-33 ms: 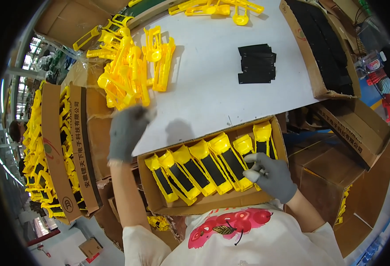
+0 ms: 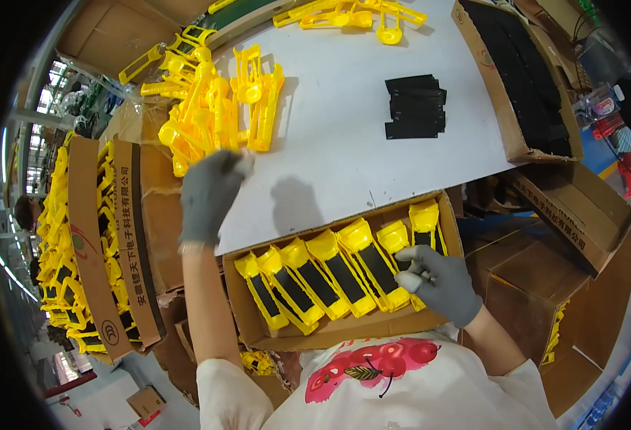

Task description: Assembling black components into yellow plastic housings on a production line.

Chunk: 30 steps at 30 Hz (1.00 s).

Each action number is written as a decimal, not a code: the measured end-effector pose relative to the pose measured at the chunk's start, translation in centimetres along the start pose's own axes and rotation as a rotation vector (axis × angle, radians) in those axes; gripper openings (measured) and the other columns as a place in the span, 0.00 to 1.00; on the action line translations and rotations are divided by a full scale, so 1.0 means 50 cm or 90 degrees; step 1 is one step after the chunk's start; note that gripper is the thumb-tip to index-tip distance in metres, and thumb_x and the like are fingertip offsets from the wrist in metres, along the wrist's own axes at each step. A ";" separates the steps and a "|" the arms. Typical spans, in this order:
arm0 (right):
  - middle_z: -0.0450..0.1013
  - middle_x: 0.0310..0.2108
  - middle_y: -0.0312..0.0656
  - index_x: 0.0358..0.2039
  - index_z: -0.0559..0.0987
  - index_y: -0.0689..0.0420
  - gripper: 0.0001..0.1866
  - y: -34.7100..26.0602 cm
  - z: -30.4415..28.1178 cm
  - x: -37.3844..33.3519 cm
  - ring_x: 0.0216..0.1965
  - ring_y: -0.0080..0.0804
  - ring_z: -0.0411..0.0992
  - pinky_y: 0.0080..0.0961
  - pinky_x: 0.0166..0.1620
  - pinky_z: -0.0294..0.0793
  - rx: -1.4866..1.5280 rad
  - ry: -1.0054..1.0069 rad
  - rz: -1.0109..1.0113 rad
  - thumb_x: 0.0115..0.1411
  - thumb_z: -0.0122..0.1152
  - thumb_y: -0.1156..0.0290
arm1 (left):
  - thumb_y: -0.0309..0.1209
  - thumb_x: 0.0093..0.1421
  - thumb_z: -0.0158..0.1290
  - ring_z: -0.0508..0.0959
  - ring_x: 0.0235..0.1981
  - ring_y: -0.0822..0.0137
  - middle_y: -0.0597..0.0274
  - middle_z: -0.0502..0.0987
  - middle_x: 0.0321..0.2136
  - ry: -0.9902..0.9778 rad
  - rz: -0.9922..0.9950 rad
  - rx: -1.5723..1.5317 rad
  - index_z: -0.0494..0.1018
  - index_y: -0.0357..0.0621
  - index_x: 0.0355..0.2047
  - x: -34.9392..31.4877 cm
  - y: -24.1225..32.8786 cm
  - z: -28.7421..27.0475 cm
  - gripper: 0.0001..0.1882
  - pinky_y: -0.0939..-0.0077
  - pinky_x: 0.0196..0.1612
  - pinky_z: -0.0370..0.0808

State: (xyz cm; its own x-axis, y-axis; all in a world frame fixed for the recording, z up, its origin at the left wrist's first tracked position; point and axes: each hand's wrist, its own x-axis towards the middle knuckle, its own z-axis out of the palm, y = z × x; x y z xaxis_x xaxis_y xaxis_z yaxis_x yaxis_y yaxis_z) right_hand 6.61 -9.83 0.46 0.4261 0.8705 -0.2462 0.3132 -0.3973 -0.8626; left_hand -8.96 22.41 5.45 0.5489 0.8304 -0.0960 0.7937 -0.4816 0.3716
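Observation:
At the near edge of a pile of yellow plastic frames (image 2: 204, 107), my left hand (image 2: 211, 193) in a grey glove has its fingers curled over. Whatever lies between those fingers is hidden. A cardboard box (image 2: 258, 337) in front of me holds a row of yellow frames (image 2: 319, 265), each with a black strip along its middle. My right hand (image 2: 441, 283), also gloved in grey, reaches over the box's right part. Its thumb and fingers are bent around one yellow frame (image 2: 393, 235), covering part of its black strip.
A stack of flat black strips (image 2: 416, 107) lies on the white table (image 2: 337, 107). More yellow frames (image 2: 351, 16) lie at its far edge. A carton of black strips (image 2: 505, 136) stands at right, an open carton (image 2: 570, 208) below it. At left, a box (image 2: 89, 236) holds many frames.
My left hand has shifted slightly up and to the right beside the yellow pile. My right hand stays about where it was in the box.

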 end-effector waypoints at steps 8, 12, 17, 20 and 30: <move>0.78 0.27 0.41 0.41 0.79 0.54 0.15 -0.034 -0.033 0.043 0.24 0.29 0.76 0.22 0.30 0.75 -0.040 0.033 -0.030 0.55 0.66 0.62 | 0.42 0.49 0.62 0.67 0.56 0.39 0.39 0.60 0.60 0.162 0.093 0.136 0.62 0.42 0.58 0.211 -0.024 0.164 0.38 0.55 0.55 0.69; 0.78 0.28 0.42 0.42 0.78 0.55 0.15 0.014 -0.039 0.044 0.24 0.28 0.76 0.21 0.30 0.75 0.024 0.061 -0.022 0.55 0.66 0.64 | 0.33 0.50 0.59 0.65 0.56 0.39 0.39 0.60 0.59 0.177 0.210 0.073 0.63 0.40 0.53 0.151 -0.037 0.196 0.30 0.54 0.55 0.68; 0.76 0.26 0.41 0.43 0.78 0.56 0.15 0.008 -0.071 0.063 0.24 0.25 0.73 0.20 0.31 0.73 0.090 0.090 -0.002 0.56 0.66 0.66 | 0.35 0.51 0.61 0.67 0.56 0.45 0.47 0.62 0.60 0.063 0.287 0.050 0.67 0.41 0.50 -0.019 -0.033 0.160 0.27 0.57 0.56 0.67; 0.76 0.26 0.36 0.46 0.75 0.62 0.15 0.006 -0.106 0.087 0.28 0.17 0.73 0.14 0.32 0.71 0.056 0.079 -0.034 0.59 0.60 0.70 | 0.34 0.59 0.56 0.72 0.52 0.54 0.52 0.73 0.52 0.167 0.214 -0.192 0.74 0.41 0.41 -0.071 -0.025 0.139 0.13 0.62 0.53 0.69; 0.74 0.37 0.36 0.39 0.80 0.47 0.12 0.030 -0.150 0.303 0.37 0.35 0.74 0.31 0.39 0.74 -0.305 0.236 -0.156 0.52 0.66 0.65 | 0.38 0.48 0.65 0.71 0.45 0.51 0.55 0.74 0.42 0.203 0.025 0.010 0.73 0.43 0.43 -0.042 0.003 0.192 0.23 0.60 0.48 0.71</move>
State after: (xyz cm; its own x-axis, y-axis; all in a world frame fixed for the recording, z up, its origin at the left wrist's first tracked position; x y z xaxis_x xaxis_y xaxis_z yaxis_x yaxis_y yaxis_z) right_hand 19.91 0.58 -1.27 0.5322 0.8282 0.1758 0.7454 -0.3599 -0.5610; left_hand -7.49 17.89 -3.17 0.4715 0.8556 0.2133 0.7786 -0.5176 0.3548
